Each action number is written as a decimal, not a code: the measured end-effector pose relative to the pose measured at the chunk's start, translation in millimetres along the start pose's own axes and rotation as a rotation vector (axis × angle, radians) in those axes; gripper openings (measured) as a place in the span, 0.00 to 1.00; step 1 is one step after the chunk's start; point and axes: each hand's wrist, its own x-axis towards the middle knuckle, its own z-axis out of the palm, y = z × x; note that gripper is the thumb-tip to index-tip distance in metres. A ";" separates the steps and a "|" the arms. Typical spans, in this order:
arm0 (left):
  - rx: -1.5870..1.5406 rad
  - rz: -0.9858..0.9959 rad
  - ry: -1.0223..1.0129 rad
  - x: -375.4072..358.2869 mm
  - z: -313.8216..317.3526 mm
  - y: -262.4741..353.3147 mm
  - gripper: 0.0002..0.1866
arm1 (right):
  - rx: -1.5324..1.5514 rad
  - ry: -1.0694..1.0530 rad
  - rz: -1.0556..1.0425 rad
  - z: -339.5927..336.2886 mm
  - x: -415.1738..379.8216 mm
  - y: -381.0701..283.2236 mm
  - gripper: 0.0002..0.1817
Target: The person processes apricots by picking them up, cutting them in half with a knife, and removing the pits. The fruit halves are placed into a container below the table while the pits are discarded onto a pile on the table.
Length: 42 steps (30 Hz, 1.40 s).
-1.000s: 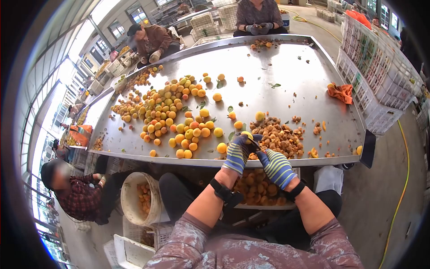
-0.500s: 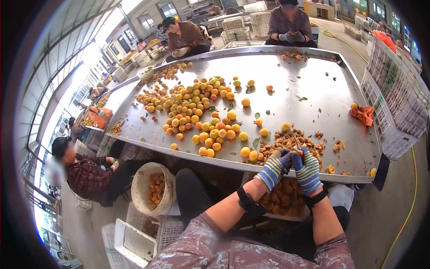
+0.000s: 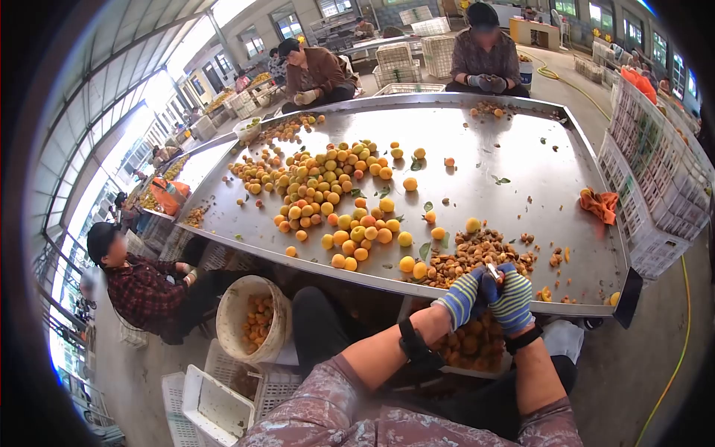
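My left hand [image 3: 465, 298] and my right hand [image 3: 512, 298], both in blue gloves with pale yellow stripes, meet at the table's near edge. The fingers of both are closed. Between the fingertips shows a small tool with a pale, shiny end [image 3: 492, 273]; I cannot tell what else they hold. Just beyond lies a heap of brown apricot stones [image 3: 480, 252]. Whole apricots [image 3: 407, 264] sit left of the heap. Below my hands, under the table edge, a container of opened apricots [image 3: 473, 344] is partly hidden by my wrists.
A large pile of apricots [image 3: 328, 179] covers the metal table's [image 3: 514, 216] left half. An orange cloth [image 3: 599, 205] lies at right, beside stacked crates [image 3: 655, 179]. A white bucket [image 3: 253, 319] stands at my left. Other people sit around the table, one [image 3: 153, 294] at left.
My joined hands have drawn slightly down toward me, and the pale end of the tool now shows between them. The view has tilted up a little.
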 end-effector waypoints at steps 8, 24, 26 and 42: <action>-0.003 -0.082 -0.001 -37.9 30.2 33.7 0.17 | 0.205 0.051 0.222 6.9 4.8 -10.7 0.14; -0.214 0.030 0.041 -2.1 -9.2 21.9 0.16 | 0.334 -0.131 0.226 -5.4 7.7 -5.5 0.19; -0.269 0.118 0.141 -6.2 -14.0 21.0 0.15 | 0.478 -0.033 0.317 1.6 9.0 -0.2 0.16; -0.557 0.212 0.154 -6.1 -11.7 9.8 0.14 | -0.037 -0.241 0.189 9.9 -0.1 2.0 0.20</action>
